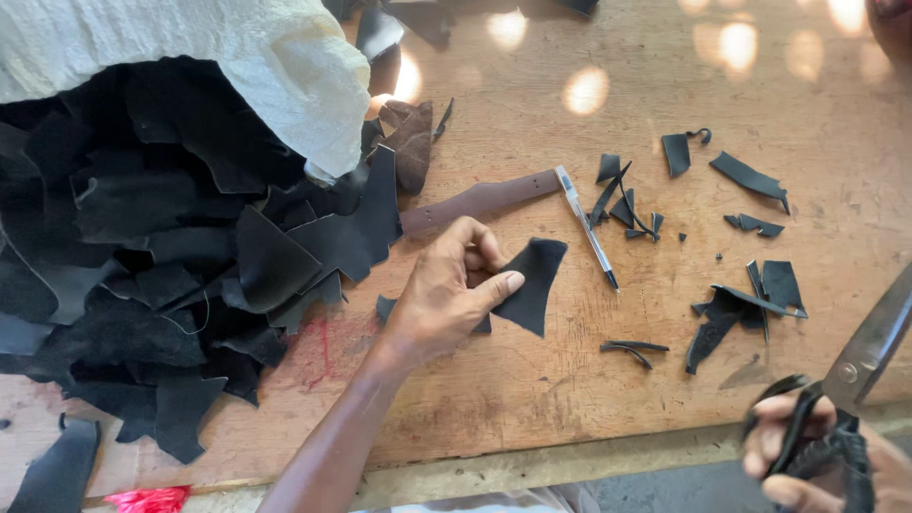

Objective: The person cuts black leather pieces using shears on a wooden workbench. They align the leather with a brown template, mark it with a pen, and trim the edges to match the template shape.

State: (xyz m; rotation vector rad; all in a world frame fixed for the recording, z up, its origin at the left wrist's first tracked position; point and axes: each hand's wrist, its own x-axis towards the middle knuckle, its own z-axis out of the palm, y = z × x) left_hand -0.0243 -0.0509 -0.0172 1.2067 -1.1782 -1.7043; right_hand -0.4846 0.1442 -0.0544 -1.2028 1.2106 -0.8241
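Pinching black leather piece point(532, 285) in left hand point(446, 299); right hand point(807, 456) closed through scissors point(855, 380) handles.

Under my left hand point(445, 302) lies a black piece of leather point(528, 285), flat on the wood, wide at the top and narrowing toward me, its edges curved; my thumb presses its left edge and the rest fans out to the right. In my right hand point(817, 456), well off to the right, I hold a pair of black-handled scissors point(860, 366), blades angled up and away from me.
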